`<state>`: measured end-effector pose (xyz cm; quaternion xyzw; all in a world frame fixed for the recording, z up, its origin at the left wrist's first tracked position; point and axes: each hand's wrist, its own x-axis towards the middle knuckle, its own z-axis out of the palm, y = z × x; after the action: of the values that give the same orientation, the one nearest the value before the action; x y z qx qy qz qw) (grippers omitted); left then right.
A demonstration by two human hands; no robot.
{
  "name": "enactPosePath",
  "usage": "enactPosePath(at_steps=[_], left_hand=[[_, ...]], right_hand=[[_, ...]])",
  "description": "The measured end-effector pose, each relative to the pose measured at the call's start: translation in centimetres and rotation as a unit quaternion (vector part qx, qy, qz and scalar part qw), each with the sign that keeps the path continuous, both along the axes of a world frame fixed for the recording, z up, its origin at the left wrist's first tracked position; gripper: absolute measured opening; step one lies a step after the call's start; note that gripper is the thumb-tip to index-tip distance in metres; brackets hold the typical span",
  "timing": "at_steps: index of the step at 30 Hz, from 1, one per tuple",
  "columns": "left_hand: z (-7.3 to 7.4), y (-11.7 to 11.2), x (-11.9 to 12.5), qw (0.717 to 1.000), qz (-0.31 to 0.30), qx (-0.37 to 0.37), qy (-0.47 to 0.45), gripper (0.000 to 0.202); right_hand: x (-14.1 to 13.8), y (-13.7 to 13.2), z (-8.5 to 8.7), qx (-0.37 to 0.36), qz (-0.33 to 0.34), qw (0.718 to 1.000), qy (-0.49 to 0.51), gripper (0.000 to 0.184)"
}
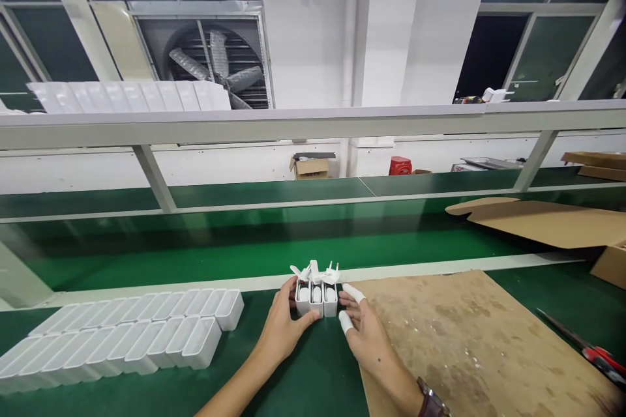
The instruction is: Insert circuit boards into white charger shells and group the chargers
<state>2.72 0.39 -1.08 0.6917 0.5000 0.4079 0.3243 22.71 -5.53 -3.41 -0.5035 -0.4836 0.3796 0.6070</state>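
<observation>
Three small white open-topped boxes (316,307) stand side by side in front of me on the green work surface. White plugs with metal pins (331,273) and other white parts stick up out of them. My left hand (283,326) grips the group from the left, its thumb along the front and its fingers at the left side. Close to the right side is my right hand (366,332), its fingers apart and curved toward the boxes. White covers sit on its thumb and one finger. Whether its fingertips touch the box is hard to see.
Two rows of white open boxes (195,342) stand at the left. A stained brown board (440,339) lies to the right, with red-handled scissors (594,355) at its far side. Cut cardboard (552,221) rests at the back right. A shelf rail (313,127) crosses ahead.
</observation>
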Motion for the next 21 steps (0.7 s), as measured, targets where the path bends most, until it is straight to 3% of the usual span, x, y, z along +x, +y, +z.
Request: enactPosePath(at_steps=[3,7,9,11,13,16,21], left_hand=[[0.7,-0.7,-0.6,1.0,0.006,0.018,-0.01,0.071],[3.0,-3.9,-1.7,0.997,0.022,0.069,-0.016,0.047],[4.5,-5.9,-1.9,0.991,-0.059,0.117,-0.01,0.035],[5.8,-7.6,-1.9,0.975,-0.164,0.152,-0.013,0.038],[6.6,-8.6,-1.7,0.961,-0.24,0.135,-0.027,0.043],[6.8,-9.2,-1.4,0.953,-0.293,0.062,-0.042,0.033],[6.0,-9.2,-1.7,0.947,-0.315,0.013,-0.066,0.024]], right_hand=[[0.2,-0.4,1.2,0.002,-0.046,0.998,-0.034,0.048],[-0.7,-1.7,2.9,0.015,-0.023,0.998,-0.059,0.036],[-1.4,-2.5,3.5,0.025,0.009,0.998,-0.063,0.036],[-2.0,-3.3,3.7,0.043,0.049,0.995,-0.077,0.043],[-2.5,-4.0,3.7,0.057,0.092,0.99,-0.094,0.051],[-3.0,-4.5,3.1,0.06,0.136,0.984,-0.095,0.064],[-3.6,-4.8,2.5,0.047,0.155,0.983,-0.086,0.072]])
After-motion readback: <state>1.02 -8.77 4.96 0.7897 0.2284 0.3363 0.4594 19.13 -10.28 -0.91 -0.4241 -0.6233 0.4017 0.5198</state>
